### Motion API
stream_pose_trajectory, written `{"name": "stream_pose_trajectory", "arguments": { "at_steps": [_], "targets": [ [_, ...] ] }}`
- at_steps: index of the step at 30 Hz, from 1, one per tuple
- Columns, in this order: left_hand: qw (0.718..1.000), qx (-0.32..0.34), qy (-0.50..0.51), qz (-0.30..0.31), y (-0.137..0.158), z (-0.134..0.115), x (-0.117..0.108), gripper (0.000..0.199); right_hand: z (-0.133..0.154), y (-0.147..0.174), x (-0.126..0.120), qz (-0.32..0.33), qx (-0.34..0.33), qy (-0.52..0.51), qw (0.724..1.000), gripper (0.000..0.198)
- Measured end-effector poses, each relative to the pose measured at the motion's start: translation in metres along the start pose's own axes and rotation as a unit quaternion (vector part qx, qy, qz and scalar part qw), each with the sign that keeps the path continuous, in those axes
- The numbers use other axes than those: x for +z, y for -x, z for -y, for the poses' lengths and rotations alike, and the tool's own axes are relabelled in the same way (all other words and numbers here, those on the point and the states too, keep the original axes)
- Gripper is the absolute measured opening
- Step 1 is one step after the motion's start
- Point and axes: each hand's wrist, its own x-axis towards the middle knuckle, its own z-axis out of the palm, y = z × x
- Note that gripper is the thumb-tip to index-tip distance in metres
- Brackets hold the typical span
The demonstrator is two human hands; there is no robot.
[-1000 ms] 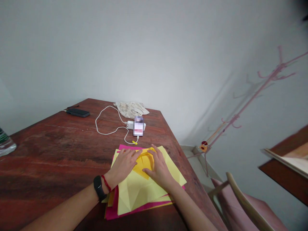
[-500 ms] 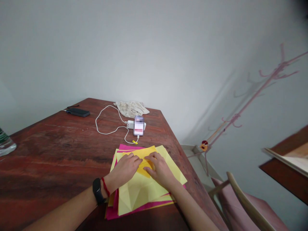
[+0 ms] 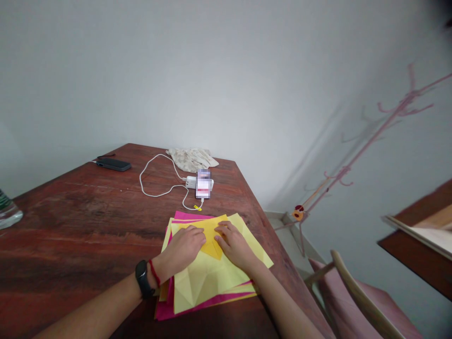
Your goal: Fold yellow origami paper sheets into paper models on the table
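A folded orange-yellow sheet of origami paper [image 3: 213, 247] lies on top of a stack of pale yellow and magenta paper sheets [image 3: 203, 285]. Over the left part of the folded sheet, my left hand [image 3: 189, 242] presses down with fingers bent and close together. On the right side, my right hand [image 3: 233, 242] curls its fingers and thumb onto the same sheet near its edge. A strip of the folded sheet shows between the hands, coming down to a point. The fingers hide both its sides. The top pale yellow sheet carries crease lines.
Beyond the stack, a phone [image 3: 203, 186] rests against a white charger [image 3: 191, 182] with a white cable [image 3: 151, 195]. A pale cloth [image 3: 190, 159], a dark power bank or phone [image 3: 113, 164] and a clear bottle [image 3: 9, 214] are on the wooden table [image 3: 88, 226]. A chair [image 3: 356, 296] stands right.
My hands have moved slightly apart, showing more of the folded yellow paper between them. My right fingers have shifted a little to the right. The stack has stayed in place.
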Motion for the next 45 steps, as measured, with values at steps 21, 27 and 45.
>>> {"name": "stream_pose_trajectory", "arguments": {
  "at_steps": [21, 27, 45],
  "targets": [
    [0.986, -0.137, 0.068, 0.067, -0.006, 0.019, -0.022, 0.029, -0.016, 0.001, -0.011, 0.001, 0.033, 0.044, 0.999, 0.031],
    [0.988, -0.139, 0.064, 0.031, -0.006, 0.017, -0.024, 0.032, -0.015, 0.000, -0.015, -0.047, 0.014, 0.003, 0.999, 0.021],
    [0.929, -0.190, 0.259, -0.183, -0.016, 0.031, -0.028, 0.055, -0.011, 0.000, -0.032, -0.189, -0.014, -0.130, 0.973, 0.010]
  ]
}}
